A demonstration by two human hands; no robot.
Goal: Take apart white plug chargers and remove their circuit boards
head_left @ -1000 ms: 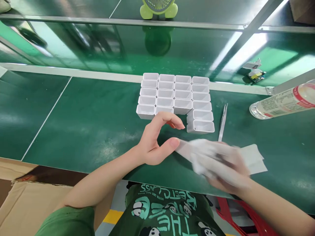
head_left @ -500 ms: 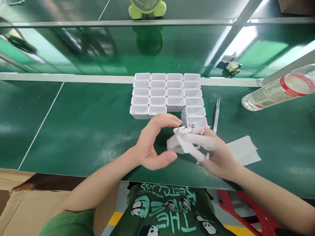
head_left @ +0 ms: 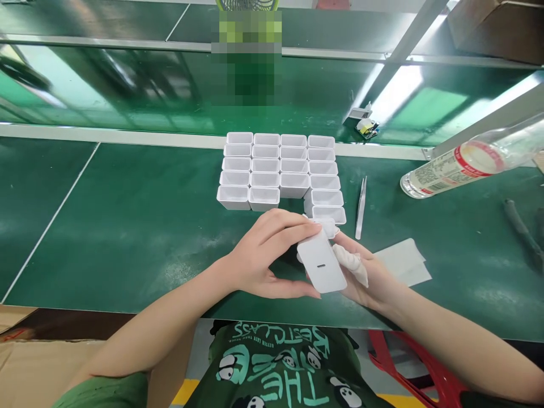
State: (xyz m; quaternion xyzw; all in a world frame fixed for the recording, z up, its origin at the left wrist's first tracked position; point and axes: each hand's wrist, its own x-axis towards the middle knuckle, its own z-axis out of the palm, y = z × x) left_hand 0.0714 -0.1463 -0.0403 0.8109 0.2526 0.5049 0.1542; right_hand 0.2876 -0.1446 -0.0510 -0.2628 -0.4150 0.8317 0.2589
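Fingers (head_left: 293, 226) of the left hand (head_left: 259, 258) curl half-closed around a white plastic case (head_left: 322, 266) near the table's (head_left: 127, 238) front edge; the right hand (head_left: 365, 277), fingers wrapped in cloth (head_left: 352, 262), grips its other side.

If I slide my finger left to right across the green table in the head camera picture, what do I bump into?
Block of white cases → tweezers → white paper sheets → lying bottle → dark tool.
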